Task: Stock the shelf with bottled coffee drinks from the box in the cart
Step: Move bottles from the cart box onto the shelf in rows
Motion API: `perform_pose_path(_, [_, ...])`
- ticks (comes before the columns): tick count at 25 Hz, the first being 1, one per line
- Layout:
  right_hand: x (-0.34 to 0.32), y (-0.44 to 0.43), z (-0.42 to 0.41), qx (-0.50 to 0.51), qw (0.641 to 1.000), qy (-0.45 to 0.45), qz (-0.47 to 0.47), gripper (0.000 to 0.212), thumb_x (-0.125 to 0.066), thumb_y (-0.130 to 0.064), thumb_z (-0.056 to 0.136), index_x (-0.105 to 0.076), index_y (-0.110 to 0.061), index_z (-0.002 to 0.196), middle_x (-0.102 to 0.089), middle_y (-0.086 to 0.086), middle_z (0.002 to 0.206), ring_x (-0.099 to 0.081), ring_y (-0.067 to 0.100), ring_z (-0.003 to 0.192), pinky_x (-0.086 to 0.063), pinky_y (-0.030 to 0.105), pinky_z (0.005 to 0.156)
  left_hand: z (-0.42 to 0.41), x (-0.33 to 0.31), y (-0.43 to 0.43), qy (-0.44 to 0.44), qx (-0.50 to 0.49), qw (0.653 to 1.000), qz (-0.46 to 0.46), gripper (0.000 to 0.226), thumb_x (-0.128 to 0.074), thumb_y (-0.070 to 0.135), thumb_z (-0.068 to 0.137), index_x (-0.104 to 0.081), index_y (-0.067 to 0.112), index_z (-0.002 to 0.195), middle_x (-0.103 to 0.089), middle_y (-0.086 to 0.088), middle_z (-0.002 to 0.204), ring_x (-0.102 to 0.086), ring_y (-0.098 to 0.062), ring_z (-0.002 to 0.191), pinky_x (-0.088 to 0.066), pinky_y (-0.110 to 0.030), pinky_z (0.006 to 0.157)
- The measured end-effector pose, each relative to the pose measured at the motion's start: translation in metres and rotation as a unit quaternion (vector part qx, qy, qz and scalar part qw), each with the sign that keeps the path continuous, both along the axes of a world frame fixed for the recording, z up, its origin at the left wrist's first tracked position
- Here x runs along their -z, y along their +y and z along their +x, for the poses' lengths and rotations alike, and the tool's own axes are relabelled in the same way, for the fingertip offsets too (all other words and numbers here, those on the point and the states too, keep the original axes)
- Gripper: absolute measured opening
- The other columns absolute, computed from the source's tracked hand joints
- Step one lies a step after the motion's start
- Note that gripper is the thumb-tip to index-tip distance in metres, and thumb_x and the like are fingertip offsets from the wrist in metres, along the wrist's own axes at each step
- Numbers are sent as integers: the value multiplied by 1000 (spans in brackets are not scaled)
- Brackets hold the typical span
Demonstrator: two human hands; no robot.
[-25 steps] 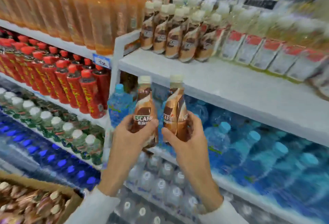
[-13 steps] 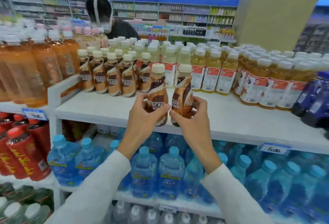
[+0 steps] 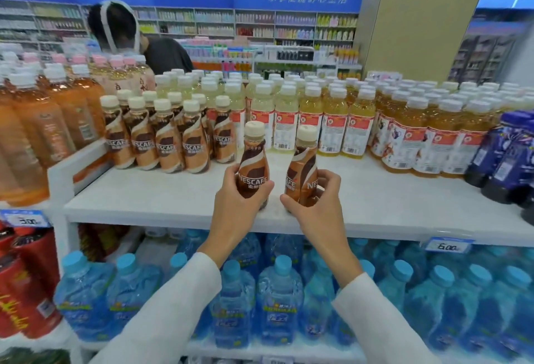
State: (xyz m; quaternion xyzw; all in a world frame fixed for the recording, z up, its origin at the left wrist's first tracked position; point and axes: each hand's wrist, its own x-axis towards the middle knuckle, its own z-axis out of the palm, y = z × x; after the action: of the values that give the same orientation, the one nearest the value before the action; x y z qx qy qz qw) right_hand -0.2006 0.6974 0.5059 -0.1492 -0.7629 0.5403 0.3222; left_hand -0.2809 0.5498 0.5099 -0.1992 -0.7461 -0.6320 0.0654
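My left hand (image 3: 235, 210) grips a dark brown coffee bottle (image 3: 253, 161) with a cream cap. My right hand (image 3: 316, 204) grips a lighter brown coffee bottle (image 3: 302, 167). Both bottles stand upright at the front of the white top shelf (image 3: 161, 193), a small gap between them; whether their bases touch the shelf I cannot tell. A group of several matching coffee bottles (image 3: 170, 138) stands at the back left of the same shelf. The box and cart are out of view.
Yellow drink bottles (image 3: 341, 123) fill the shelf's back and right, dark blue bottles (image 3: 508, 152) the far right, orange tea bottles (image 3: 52, 120) the left. Blue water bottles (image 3: 277, 300) sit below. A person (image 3: 127, 39) stands behind the shelf.
My hands rose from in front of the lower shelves up to the top shelf with both bottles, then lowered them toward its front. The bottles moved slightly apart.
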Motion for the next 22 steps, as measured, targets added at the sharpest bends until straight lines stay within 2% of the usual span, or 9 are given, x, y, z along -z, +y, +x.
perform_pose_path(2, [1,-4,4,21,999,-22,27,85,-89,-45,72,-32,-35,134,-51,-17,130,-58,-8,109,-45,6,84,2,0,-3,-10,11,1000,2,76,-85,54,75,-49,32,138,-65,23,120,-63,9,105,-53,-12,83])
perform_pose_path(4, [-1,-9,6,77,994,-39,71,92,-84,-57,71,-29,-32,140,-44,-10,139,-51,3,120,-43,19,92,2,2,-9,-19,11,1000,9,83,-90,49,71,-47,32,140,-60,29,119,-59,14,104,-49,-4,76])
perform_pose_path(7, [-6,-15,4,162,973,-74,144,85,-79,-67,69,-37,-25,130,-47,-6,125,-51,13,115,-49,30,85,2,7,-16,-3,-19,1000,8,81,-93,38,71,-50,29,139,-62,18,125,-63,2,107,-50,-3,77])
perform_pose_path(9, [-5,-18,2,171,969,-76,160,75,-80,-64,71,-40,-25,121,-45,-6,114,-52,15,107,-49,29,83,3,9,-16,9,-30,1000,3,73,-93,36,71,-53,31,132,-63,10,129,-64,-5,110,-51,-6,81])
perform_pose_path(13, [-4,-11,-1,80,987,-71,119,64,-81,-46,81,-46,-25,131,-47,-11,116,-54,9,107,-42,23,89,2,8,-17,13,-35,999,4,68,-95,34,70,-54,34,125,-65,10,124,-64,2,105,-50,-3,79])
perform_pose_path(16, [-11,-1,-3,-17,994,-74,75,52,-80,-27,85,-51,-33,129,-60,-13,118,-60,6,106,-49,26,95,3,9,-17,15,-35,999,8,67,-95,32,70,-56,31,125,-66,7,124,-65,-2,106,-52,-6,81])
perform_pose_path(18, [-14,1,-3,-54,993,-77,68,55,-77,-20,88,-50,-32,134,-63,-14,121,-61,6,109,-50,29,101,3,9,-15,17,-36,999,4,68,-94,34,70,-56,30,126,-66,7,125,-66,-4,108,-53,-7,80])
perform_pose_path(20, [-14,2,-2,-75,991,-77,74,60,-75,-22,89,-47,-30,141,-61,-16,124,-60,5,113,-49,30,105,3,8,-15,21,-36,999,2,68,-94,36,71,-55,31,126,-66,7,126,-65,-4,108,-52,-6,80])
perform_pose_path(22, [-10,0,2,-92,992,-65,63,67,-77,-39,86,-45,-34,144,-59,-20,132,-57,-1,118,-48,24,104,3,8,-17,27,-34,999,-4,69,-93,39,71,-56,30,128,-65,8,126,-64,0,108,-50,-3,80])
